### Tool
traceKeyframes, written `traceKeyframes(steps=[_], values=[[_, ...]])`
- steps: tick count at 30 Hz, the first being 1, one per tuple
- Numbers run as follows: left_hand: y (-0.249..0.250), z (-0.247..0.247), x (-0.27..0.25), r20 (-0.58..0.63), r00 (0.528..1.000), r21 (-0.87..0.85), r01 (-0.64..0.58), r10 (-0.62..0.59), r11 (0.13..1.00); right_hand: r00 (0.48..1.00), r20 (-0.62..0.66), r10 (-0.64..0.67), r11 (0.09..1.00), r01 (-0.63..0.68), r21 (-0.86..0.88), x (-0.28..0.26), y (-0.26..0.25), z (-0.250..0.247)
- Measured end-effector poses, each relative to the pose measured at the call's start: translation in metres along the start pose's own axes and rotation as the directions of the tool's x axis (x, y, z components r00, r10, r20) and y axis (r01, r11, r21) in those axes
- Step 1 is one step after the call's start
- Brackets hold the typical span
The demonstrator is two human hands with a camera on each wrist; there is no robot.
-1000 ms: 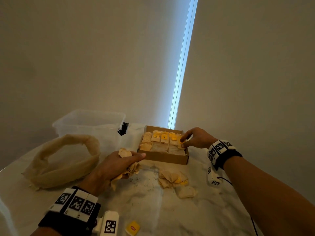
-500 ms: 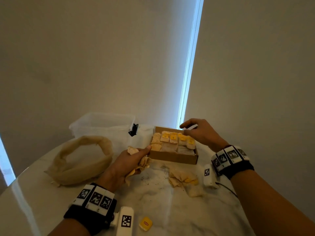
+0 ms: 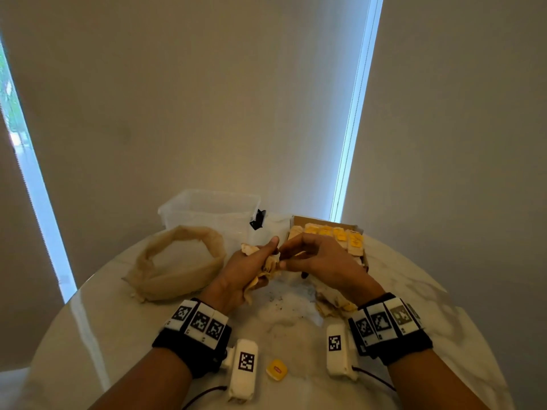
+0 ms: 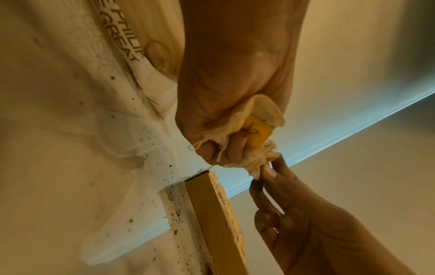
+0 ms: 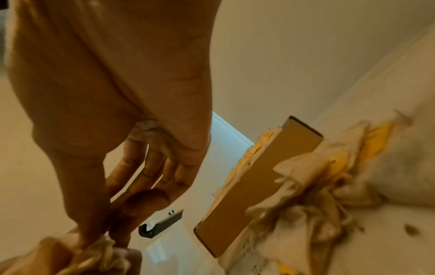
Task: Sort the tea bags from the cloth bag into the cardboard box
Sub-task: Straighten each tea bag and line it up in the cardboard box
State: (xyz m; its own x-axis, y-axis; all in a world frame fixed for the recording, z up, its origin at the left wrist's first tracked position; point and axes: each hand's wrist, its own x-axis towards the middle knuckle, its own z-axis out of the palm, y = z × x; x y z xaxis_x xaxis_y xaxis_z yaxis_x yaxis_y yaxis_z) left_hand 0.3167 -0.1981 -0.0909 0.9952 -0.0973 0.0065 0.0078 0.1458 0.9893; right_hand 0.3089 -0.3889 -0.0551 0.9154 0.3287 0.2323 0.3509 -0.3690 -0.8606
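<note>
My left hand [image 3: 265, 263] grips a crumpled bunch of tea bags [image 4: 255, 130] with yellow tags, just left of the cardboard box [image 3: 353, 227]. My right hand [image 3: 282, 258] has come up against it, and its thumb and forefinger pinch one tea bag [image 4: 257, 168] at the end of the bunch. The box holds rows of tea bags with yellow tags; my right hand hides its near side. The beige cloth bag [image 3: 177, 261] lies open on the table to the left. More loose tea bags [image 3: 333, 300] lie in a heap in front of the box, under my right wrist.
A clear plastic tub [image 3: 207, 211] with a black clip [image 3: 257, 220] stands behind the cloth bag. One loose yellow tag [image 3: 276, 369] lies near the front edge of the round marble table [image 3: 414, 291]. Dark tea crumbs speckle the tabletop between my hands.
My right hand left the box's far right corner and came left to the bunch in my left hand, where it now pinches a tea bag. The left hand stayed in place.
</note>
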Motion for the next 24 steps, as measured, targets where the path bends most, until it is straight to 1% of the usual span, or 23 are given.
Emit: traceKeyframes(steps=[2,3,6,8,11,14,19,24], values=[[0.000,0.000,0.000,-0.015,1.000,-0.004,0.003,-0.003,1.000,0.999,-0.033,-0.020,0.999,0.021,0.040,-0.003,0.000,0.001],[-0.001,-0.001,0.000,-0.022,1.000,-0.011,0.005,-0.005,1.000,0.999,-0.030,-0.020,0.998,0.022,0.061,-0.005,-0.001,0.001],[-0.003,0.000,0.002,-0.025,1.000,-0.035,0.011,-0.012,0.999,0.999,0.044,-0.022,0.995,0.018,0.097,-0.007,-0.001,0.003],[-0.003,0.001,0.003,-0.001,1.000,-0.049,0.019,-0.019,0.999,0.998,0.058,-0.028,0.994,0.021,0.108,-0.007,-0.001,0.006],[-0.006,-0.001,0.005,0.043,0.999,-0.060,0.015,-0.012,0.998,0.999,-0.009,-0.037,0.992,0.037,0.117,-0.005,0.000,0.007],[-0.006,-0.004,0.006,0.078,0.997,-0.038,0.012,-0.009,0.999,0.996,-0.093,-0.015,0.986,0.030,0.166,-0.004,0.004,0.005],[-0.007,-0.008,0.006,0.105,0.994,-0.026,0.012,-0.010,1.000,0.987,-0.161,0.011,0.964,0.032,0.262,-0.005,0.005,0.004],[-0.006,-0.009,0.007,0.078,0.996,-0.066,0.044,-0.039,0.997,0.967,-0.225,0.119,0.903,-0.011,0.429,-0.002,0.011,0.002]])
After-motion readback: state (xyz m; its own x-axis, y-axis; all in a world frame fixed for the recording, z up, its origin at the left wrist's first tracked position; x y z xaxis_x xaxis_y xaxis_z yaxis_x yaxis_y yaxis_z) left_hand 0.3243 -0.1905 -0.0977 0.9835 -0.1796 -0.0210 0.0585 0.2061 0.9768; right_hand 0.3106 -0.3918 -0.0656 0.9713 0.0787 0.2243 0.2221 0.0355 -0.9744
